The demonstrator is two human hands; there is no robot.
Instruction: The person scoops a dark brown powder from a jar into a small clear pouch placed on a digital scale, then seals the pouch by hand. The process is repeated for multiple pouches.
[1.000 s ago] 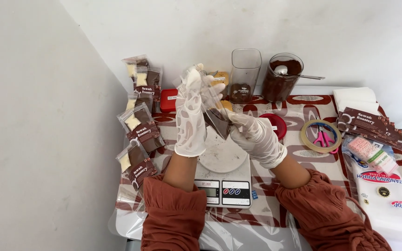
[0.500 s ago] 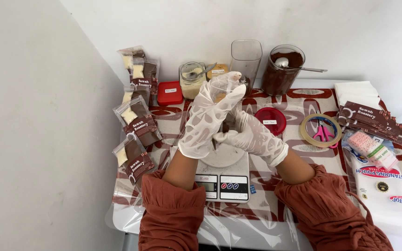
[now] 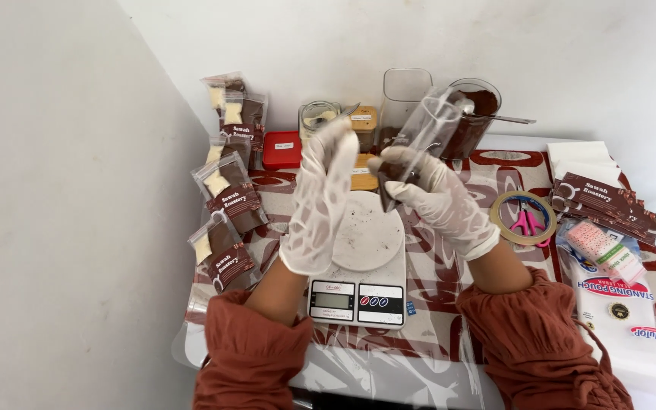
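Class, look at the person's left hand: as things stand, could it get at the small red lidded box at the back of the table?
Probably yes. The gloved left hand is raised, open and holds nothing, and the small red lidded box sits just behind and left of it, with nothing standing between them.

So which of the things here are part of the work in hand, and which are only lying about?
In hand:
right hand gripping a clear pouch with brown powder at the bottom
left hand open beside it
kitchen scale beneath
jar of brown powder

Lying about:
tape roll
scissors
red tin
filled packets
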